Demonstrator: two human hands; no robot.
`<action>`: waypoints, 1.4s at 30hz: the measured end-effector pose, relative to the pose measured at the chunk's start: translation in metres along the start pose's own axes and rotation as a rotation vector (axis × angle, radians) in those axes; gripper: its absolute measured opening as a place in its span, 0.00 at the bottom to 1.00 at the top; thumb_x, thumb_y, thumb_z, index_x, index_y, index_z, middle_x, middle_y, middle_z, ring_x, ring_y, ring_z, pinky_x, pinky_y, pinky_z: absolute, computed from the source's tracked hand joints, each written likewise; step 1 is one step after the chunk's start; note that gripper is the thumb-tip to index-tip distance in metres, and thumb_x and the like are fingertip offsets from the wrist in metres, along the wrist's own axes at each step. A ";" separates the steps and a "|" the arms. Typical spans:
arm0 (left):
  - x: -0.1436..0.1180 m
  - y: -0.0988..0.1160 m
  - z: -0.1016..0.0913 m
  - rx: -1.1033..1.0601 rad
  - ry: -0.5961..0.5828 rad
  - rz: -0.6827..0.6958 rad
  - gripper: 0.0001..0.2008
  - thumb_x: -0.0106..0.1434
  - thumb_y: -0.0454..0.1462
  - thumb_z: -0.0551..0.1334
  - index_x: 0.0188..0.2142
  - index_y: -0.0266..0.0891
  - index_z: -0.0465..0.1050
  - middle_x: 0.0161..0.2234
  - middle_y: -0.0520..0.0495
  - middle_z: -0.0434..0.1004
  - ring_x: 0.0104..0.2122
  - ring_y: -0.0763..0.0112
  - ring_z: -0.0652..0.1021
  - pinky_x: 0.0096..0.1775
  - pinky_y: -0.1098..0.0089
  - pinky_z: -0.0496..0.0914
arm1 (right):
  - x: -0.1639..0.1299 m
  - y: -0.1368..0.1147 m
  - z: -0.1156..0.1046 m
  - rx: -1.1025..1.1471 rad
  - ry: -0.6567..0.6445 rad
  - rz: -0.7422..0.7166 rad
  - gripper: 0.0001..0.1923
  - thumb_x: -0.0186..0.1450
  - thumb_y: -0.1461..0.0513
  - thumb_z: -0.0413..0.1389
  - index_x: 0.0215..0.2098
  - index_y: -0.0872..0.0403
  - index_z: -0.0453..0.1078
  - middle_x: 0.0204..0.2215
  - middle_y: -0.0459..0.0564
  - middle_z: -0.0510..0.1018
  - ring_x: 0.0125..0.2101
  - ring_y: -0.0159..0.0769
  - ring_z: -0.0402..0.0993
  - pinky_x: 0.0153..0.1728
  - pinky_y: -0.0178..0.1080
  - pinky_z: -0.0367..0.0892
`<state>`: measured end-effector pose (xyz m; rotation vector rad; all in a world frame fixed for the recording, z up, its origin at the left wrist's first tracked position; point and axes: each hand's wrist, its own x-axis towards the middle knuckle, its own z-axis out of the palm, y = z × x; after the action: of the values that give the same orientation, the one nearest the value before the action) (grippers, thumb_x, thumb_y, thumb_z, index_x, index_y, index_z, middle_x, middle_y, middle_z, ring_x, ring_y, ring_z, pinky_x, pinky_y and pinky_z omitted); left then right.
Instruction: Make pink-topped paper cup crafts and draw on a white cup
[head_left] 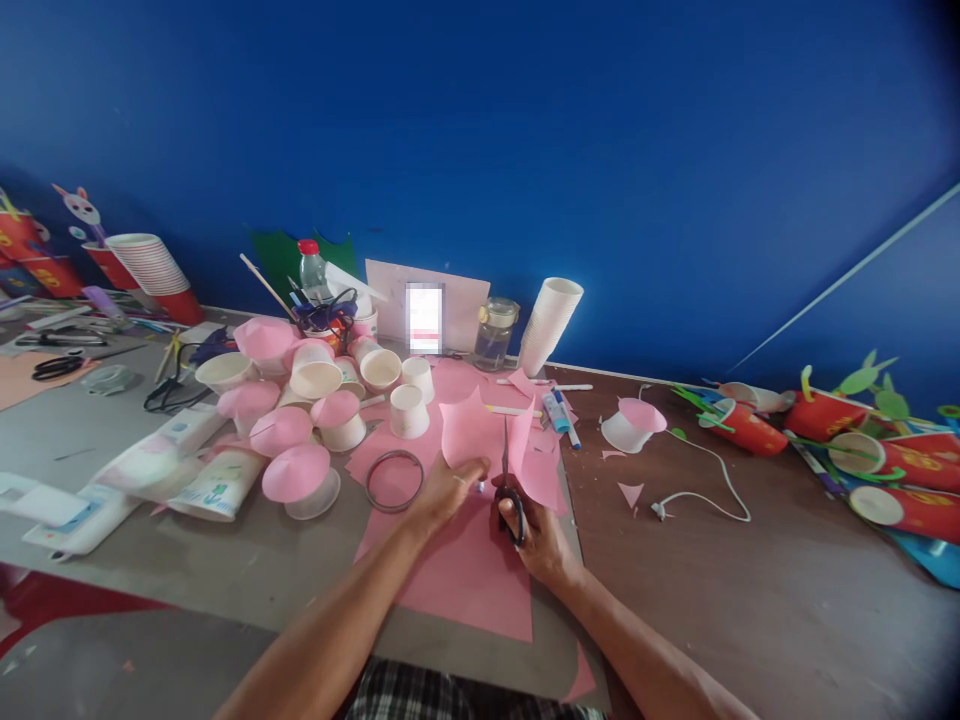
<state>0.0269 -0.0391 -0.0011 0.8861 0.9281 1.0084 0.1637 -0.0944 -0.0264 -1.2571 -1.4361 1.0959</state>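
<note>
Both forearms forward, left hand [448, 490] and right hand [534, 535] gripping, fingers curled.

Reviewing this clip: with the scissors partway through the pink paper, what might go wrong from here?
1. The left hand pinches the pink paper piece close beside the black-handled scissors held by the right hand; its fingers could get nicked.
2. The floppy paper may bend, so the cut could wander or tear.
3. The left forearm passes near the grey ring and pink-topped white paper cups; a shift might knock them.

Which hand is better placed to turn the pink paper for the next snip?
Probably the left hand: it grips the pink paper piece, while the right hand is occupied with the scissors.
</note>
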 end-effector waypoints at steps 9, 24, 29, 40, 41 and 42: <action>0.002 -0.002 -0.001 0.152 0.041 0.026 0.09 0.51 0.38 0.64 0.19 0.38 0.67 0.20 0.53 0.67 0.24 0.73 0.67 0.28 0.71 0.60 | 0.000 0.009 -0.001 -0.026 -0.003 -0.034 0.26 0.64 0.40 0.46 0.42 0.53 0.63 0.21 0.43 0.66 0.21 0.31 0.63 0.24 0.35 0.64; -0.002 0.007 0.007 -0.056 -0.038 0.000 0.08 0.49 0.36 0.65 0.20 0.36 0.68 0.21 0.52 0.67 0.24 0.75 0.67 0.28 0.72 0.61 | -0.001 0.007 0.000 -0.110 0.008 -0.101 0.26 0.66 0.40 0.42 0.32 0.52 0.63 0.18 0.45 0.69 0.20 0.32 0.65 0.24 0.36 0.65; 0.003 0.000 0.003 -0.054 -0.054 -0.009 0.07 0.49 0.36 0.65 0.22 0.36 0.69 0.22 0.51 0.68 0.25 0.74 0.68 0.28 0.72 0.62 | -0.002 0.007 0.001 -0.066 -0.012 -0.086 0.25 0.67 0.41 0.42 0.37 0.53 0.63 0.17 0.44 0.68 0.18 0.33 0.65 0.21 0.35 0.64; 0.003 0.001 0.001 -0.001 -0.038 0.000 0.09 0.50 0.37 0.64 0.19 0.37 0.66 0.19 0.53 0.65 0.22 0.75 0.64 0.27 0.71 0.58 | -0.001 0.006 0.002 -0.102 0.025 -0.107 0.24 0.67 0.42 0.43 0.41 0.52 0.65 0.17 0.44 0.69 0.17 0.33 0.65 0.19 0.35 0.65; 0.004 0.000 0.000 -0.005 -0.036 -0.002 0.09 0.50 0.37 0.64 0.19 0.37 0.67 0.20 0.53 0.65 0.23 0.75 0.65 0.28 0.71 0.58 | -0.001 0.006 0.001 -0.095 0.023 -0.099 0.25 0.67 0.42 0.43 0.42 0.52 0.64 0.17 0.44 0.69 0.18 0.33 0.65 0.20 0.35 0.65; 0.005 -0.002 0.000 -0.009 -0.038 -0.003 0.08 0.50 0.37 0.64 0.20 0.37 0.67 0.20 0.53 0.65 0.23 0.74 0.65 0.28 0.71 0.59 | -0.001 0.007 0.001 -0.089 0.020 -0.092 0.25 0.67 0.42 0.43 0.42 0.52 0.64 0.18 0.44 0.69 0.18 0.33 0.65 0.20 0.35 0.65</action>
<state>0.0283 -0.0352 -0.0038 0.8931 0.8915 0.9892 0.1637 -0.0953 -0.0334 -1.2473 -1.5264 0.9645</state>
